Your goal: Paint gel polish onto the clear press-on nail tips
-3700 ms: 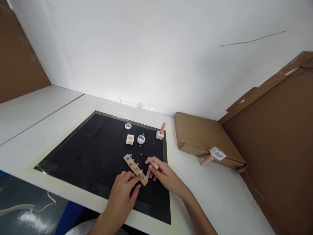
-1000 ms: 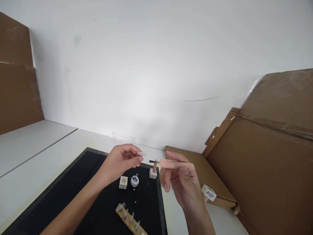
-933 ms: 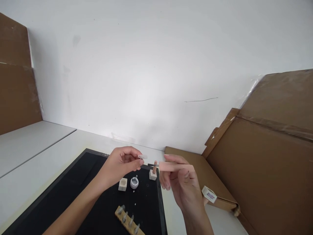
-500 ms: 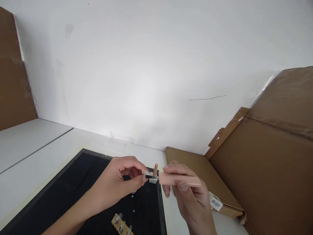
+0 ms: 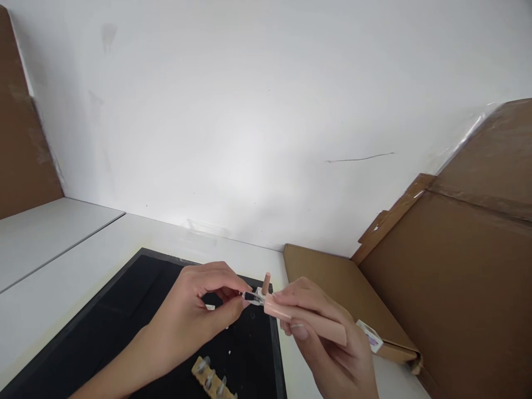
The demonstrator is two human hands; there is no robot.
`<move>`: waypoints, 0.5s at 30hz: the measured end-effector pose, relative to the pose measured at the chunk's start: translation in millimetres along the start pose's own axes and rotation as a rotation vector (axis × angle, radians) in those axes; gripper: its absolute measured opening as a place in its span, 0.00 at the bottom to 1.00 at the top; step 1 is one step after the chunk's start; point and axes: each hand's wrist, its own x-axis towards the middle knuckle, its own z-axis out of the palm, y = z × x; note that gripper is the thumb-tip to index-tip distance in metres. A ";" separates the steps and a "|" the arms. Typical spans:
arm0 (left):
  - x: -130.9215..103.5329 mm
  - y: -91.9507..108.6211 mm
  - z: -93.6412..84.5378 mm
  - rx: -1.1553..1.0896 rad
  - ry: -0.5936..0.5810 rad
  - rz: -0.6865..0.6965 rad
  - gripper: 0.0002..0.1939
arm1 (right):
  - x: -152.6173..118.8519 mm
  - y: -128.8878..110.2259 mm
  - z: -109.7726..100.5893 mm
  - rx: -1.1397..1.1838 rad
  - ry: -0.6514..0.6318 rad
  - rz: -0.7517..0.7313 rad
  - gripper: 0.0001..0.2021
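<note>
My left hand [image 5: 203,316] pinches a small clear piece with a dark part [image 5: 251,297] between thumb and fingertips. In my right hand [image 5: 328,338] lies a pink cylindrical handle [image 5: 305,320], its left end close to that piece. Whether the tip touches it cannot be made out. Just behind them a pink stick [image 5: 266,282] stands up from a small white object [image 5: 259,291]. A tan strip [image 5: 208,379] carrying several clear curved pieces rests on the black mat [image 5: 145,293] below my hands.
A flat cardboard box [image 5: 324,266] lies at the right, with a small white box [image 5: 369,336] at its edge. Tall cardboard [image 5: 465,266] stands at the far right, more [image 5: 25,127] at the far left. A white wall [image 5: 233,111] rises behind. White bits dot the mat.
The pink handle has tilted, its right end now lower, and my right hand has turned with it. A white piece now shows beside my left fingers. The view has shifted slightly.
</note>
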 end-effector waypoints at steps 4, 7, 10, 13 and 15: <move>-0.2 -0.6 0.3 0.034 0.009 0.024 0.06 | 1.5 -4.3 -1.2 -0.069 -0.012 -0.013 0.10; 0.6 -0.6 0.6 0.033 0.007 0.022 0.06 | 3.3 -8.3 -2.3 -0.117 -0.005 -0.025 0.11; 0.4 -0.9 0.8 0.004 0.008 -0.012 0.05 | -0.1 -8.6 -6.2 -0.172 0.023 -0.018 0.10; -0.6 -1.9 0.7 -0.046 -0.005 -0.047 0.05 | -8.3 -4.3 -12.4 -0.204 0.140 0.091 0.09; -0.9 -2.8 0.4 -0.072 -0.017 -0.055 0.05 | -12.1 -1.6 -15.7 -0.196 0.211 0.143 0.11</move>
